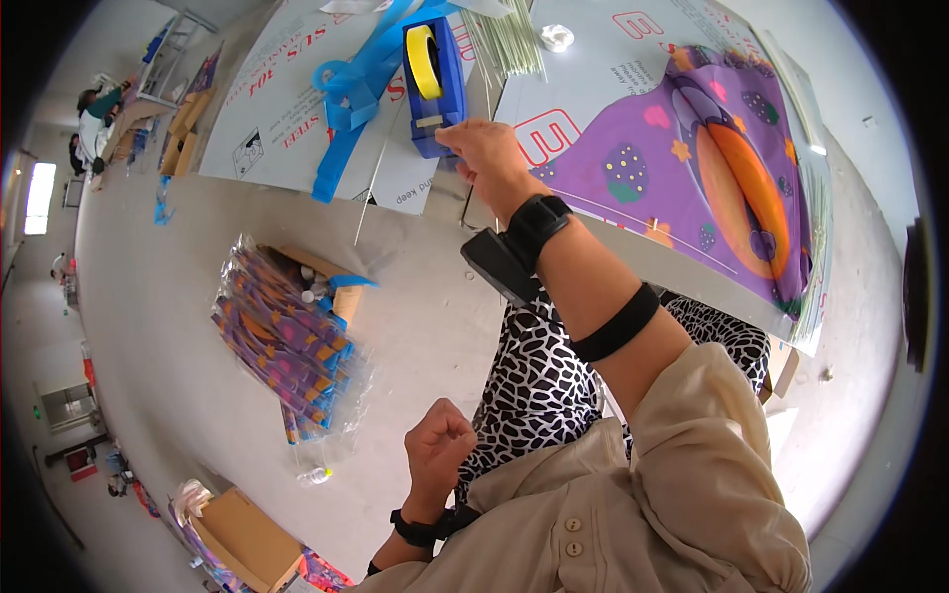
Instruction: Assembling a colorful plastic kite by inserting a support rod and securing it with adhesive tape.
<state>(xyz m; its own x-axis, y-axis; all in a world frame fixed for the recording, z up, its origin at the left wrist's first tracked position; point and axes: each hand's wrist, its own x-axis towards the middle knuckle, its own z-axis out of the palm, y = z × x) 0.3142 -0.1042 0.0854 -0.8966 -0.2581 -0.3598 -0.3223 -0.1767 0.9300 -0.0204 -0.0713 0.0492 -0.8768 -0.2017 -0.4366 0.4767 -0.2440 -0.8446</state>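
My right hand (491, 161) reaches over the table edge to the front end of a blue tape dispenser (455, 84). Its fingers are bent and pressed together beside the cutting end; whatever they pinch is too small to make out. A roll of yellow tape (423, 61) sits in the dispenser. My left hand (438, 447) is curled into a fist above my lap, with nothing showing from it. To the right of the dispenser lies a purple printed plastic sheet (633, 163) with strawberry, star and orange shapes.
Blue ribbon-like strips (346, 104) and a bundle of thin pale sticks (506, 40) lie on the printed metal tabletop (267, 89). On the floor at left sits a box with plastic-wrapped purple packs (287, 336). An open cardboard box (242, 539) stands lower left. Other people (99, 119) are far left.
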